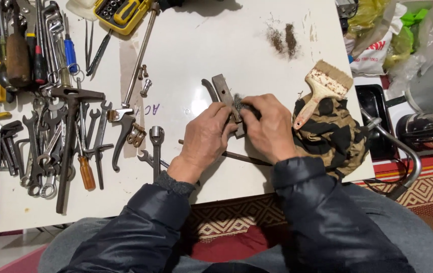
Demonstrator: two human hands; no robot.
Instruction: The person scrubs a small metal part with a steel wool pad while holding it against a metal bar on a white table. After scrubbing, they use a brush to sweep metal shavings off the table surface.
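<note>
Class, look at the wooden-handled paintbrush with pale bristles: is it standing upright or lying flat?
Lying flat. The wooden-handled paintbrush rests lengthwise on the crumpled camouflage cloth, bristles pointing away from the person.

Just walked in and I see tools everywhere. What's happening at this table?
A person in a dark jacket sits at a white table. The left hand steadies a flat, rusty metal bar while the right hand presses a grey wad, perhaps steel wool, against it. A paintbrush lies on a camouflage cloth to the right. Wrenches and screwdrivers are spread out on the left, and a small pile of brown dust sits farther back.
</note>
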